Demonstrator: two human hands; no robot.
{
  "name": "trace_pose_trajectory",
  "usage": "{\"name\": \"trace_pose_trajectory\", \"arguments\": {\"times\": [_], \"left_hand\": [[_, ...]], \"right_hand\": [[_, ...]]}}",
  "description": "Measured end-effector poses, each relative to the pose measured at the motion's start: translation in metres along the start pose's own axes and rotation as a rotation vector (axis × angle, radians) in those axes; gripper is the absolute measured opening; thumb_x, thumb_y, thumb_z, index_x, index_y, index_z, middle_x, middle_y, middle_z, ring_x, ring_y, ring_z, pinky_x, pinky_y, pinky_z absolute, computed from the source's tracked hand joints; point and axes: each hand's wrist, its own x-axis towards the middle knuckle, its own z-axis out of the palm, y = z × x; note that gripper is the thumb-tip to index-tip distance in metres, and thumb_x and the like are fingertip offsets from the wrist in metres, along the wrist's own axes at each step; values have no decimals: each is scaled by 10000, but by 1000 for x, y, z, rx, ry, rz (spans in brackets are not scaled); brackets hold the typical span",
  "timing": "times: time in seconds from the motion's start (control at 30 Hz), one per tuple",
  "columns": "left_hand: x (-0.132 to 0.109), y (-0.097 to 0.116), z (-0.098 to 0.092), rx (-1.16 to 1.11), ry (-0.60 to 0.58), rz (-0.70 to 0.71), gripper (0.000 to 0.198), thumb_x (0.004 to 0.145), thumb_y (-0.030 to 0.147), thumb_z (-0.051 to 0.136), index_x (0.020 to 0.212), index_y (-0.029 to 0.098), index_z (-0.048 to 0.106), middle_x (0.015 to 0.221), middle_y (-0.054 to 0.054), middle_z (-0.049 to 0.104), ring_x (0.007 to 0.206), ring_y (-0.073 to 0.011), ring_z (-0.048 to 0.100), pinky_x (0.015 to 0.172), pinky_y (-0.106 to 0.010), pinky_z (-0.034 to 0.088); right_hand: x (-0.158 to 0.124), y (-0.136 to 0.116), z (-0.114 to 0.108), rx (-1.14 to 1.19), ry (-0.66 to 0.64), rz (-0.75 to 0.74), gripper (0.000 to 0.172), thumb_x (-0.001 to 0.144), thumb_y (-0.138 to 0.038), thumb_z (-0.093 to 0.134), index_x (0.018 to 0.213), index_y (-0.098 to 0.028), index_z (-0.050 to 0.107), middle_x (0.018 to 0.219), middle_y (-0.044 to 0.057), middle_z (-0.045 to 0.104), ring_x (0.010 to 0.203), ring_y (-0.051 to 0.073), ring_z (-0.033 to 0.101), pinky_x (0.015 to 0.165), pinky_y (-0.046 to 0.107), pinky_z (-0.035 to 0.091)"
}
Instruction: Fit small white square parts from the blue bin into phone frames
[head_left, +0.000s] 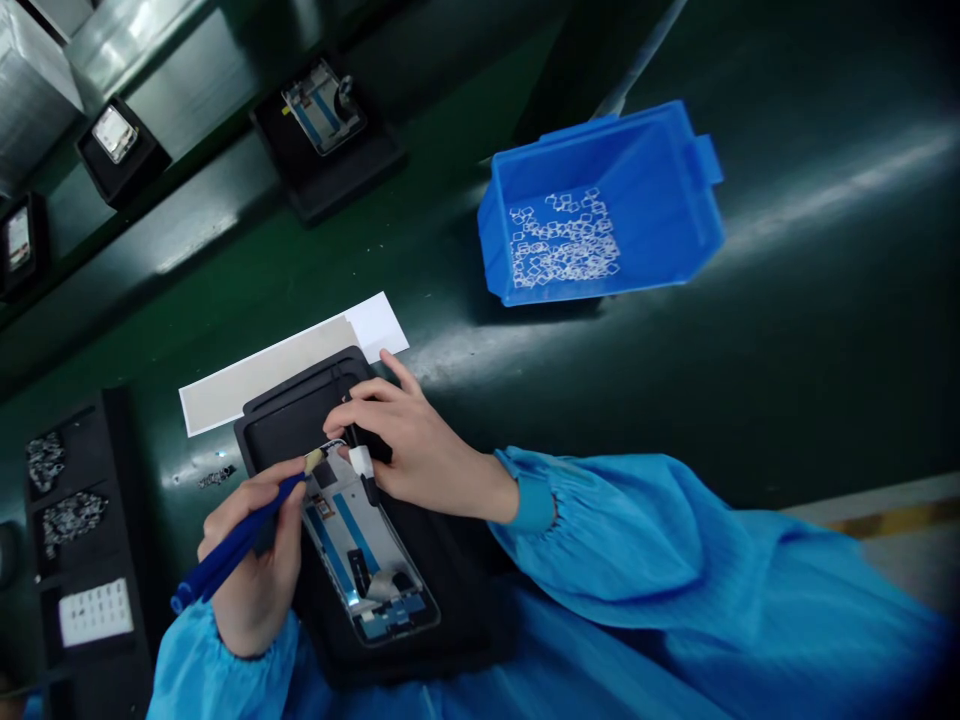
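A phone housing (375, 540) with blue strips and a ribbon cable lies open-side up in a black tray (480, 610). My left hand (251, 550) is closed around a blue-handled tool (236, 545). Its pale tip touches or hovers over the housing's top edge; I cannot tell which. My right hand (420, 450) pinches black tweezers (361, 465) with a white band at the same end of the housing. Their tips are hidden by the fingers. The right index finger or another fingertip points outward, toward the white paper strip (262, 375) behind the tray.
A blue bin (600, 285) with many small white frames stands at the back right. At left is a black compartment tray (112, 470) with small dark parts and a white sheet. Small dark parts (217, 477) lie beside my tray. Black trays (322, 185) with phone parts are farther back.
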Motion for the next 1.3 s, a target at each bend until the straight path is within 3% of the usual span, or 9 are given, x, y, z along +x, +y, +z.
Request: {"name": "trace_pose_trajectory", "arguments": {"times": [0.37,0.87,0.93,1.07,1.17,1.3], "left_hand": [[1,3,-1,152,-64,62,193,826,118,703,794,229,549,935,-7,783,819,-170,752,717,-256,593],[-2,5,1,32,-53,92,257,767,34,714,834,224,554,952,-7,778,844,-190,753,730,-281,611],[-2,4,1,-45,22,34,295,766,30,716,891,227,536,934,2,774,852,-185,751,746,-290,616],[2,-5,-5,-231,169,-266,293,825,135,721,982,222,489,888,2,772,751,-154,746,714,-268,626],[6,-13,-9,-355,188,-397,302,827,246,748,967,210,482,844,2,772,626,-140,728,666,-249,631],[8,-14,-7,-404,198,-464,384,781,313,798,962,206,477,829,-3,769,601,-151,726,634,-246,633]], "right_hand": [[-1,1,0,-4,-5,-1,296,827,-10,529,1012,-240,553,960,-32,666,1033,194,590,1225,570,21],[-1,0,0,-13,4,5,318,815,3,514,1012,-244,555,956,-33,669,1032,192,597,1227,578,33],[-1,0,0,-15,3,9,314,815,-8,517,1013,-247,561,955,-36,674,1032,191,599,1227,581,39],[-1,0,1,-13,11,16,288,832,-32,535,1023,-245,575,953,-34,682,1029,196,604,1227,582,62],[-2,0,3,-42,70,-33,237,875,-68,555,1041,-234,584,974,-23,698,1012,201,614,1227,572,91],[-3,-1,6,-102,117,-180,201,936,-104,524,1066,-236,602,906,-28,710,947,185,644,1220,513,202]]}}
